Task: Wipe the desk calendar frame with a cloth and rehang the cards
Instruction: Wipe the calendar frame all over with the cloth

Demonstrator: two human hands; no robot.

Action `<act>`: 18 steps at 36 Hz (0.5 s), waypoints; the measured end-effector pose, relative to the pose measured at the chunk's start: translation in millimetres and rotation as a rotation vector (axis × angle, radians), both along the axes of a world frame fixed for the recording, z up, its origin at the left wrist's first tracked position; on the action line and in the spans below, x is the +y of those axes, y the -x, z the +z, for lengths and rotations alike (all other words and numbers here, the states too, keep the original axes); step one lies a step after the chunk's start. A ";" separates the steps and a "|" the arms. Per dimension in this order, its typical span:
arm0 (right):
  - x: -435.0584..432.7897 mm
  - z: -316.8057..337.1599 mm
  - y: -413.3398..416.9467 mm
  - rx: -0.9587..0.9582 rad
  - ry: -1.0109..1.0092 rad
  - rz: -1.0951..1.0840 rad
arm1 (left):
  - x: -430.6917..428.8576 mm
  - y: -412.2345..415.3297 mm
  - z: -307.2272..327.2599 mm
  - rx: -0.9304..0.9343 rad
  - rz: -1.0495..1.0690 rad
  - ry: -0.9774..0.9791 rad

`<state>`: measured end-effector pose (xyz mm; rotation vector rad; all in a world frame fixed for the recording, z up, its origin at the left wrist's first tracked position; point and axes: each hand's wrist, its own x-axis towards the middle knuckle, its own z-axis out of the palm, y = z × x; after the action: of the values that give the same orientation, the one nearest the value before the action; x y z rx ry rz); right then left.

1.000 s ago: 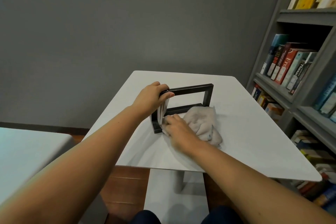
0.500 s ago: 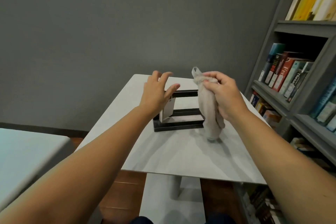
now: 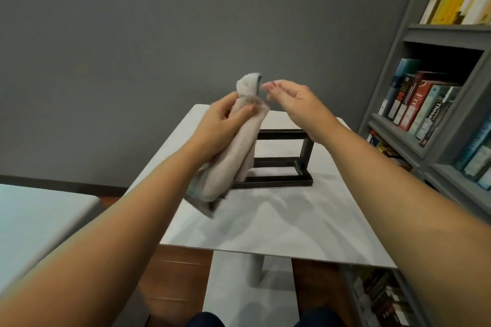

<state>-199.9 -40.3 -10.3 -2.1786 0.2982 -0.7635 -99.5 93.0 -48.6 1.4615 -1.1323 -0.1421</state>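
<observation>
Wooden floor (image 3: pixel 172 287) shows under the near edge of a white table (image 3: pixel 265 223). Above the table, the left hand (image 3: pixel 220 125) grips a beige cloth (image 3: pixel 233 159), fingers and thumb curled round its middle. The right hand (image 3: pixel 295 103) is just beside the cloth's top, fingers loosely bent, holding nothing. Behind them the black frame (image 3: pixel 281 134) stands upright on the table, its left end hidden by the cloth. Farther are a grey wall (image 3: pixel 132 34) and, at right, a bookshelf (image 3: pixel 451 119).

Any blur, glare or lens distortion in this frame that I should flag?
Head view: the lower edge of the cloth is smeared, likely motion blur; the bookshelf leans and bows from the wide-angle lens; soft arm shadows fall on the table; no harsh glare; the black frame reads fairly sharp.
</observation>
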 end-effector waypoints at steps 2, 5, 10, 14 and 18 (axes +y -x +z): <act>-16.3 -12.1 -4.6 0.114 0.229 -0.113 | 3.7 -4.5 -12.4 -0.235 0.165 -0.128; -30.9 -34.3 -10.0 0.317 0.398 -0.160 | 6.1 -2.8 -36.8 -0.590 0.370 -0.278; -32.2 -52.9 -10.8 0.422 0.429 -0.153 | 11.8 4.4 -72.0 -0.830 0.367 -0.491; -32.6 -58.2 -12.6 0.414 0.424 -0.154 | 9.5 -1.6 -90.8 -0.915 0.421 -0.585; -33.4 -60.6 -18.4 0.411 0.450 -0.184 | -0.4 7.9 -101.1 -0.897 0.328 -0.636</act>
<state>-181.5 -73.7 -70.9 -2.7650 0.5882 -0.5049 -107.4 92.6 -149.7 2.3770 -1.6057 0.4753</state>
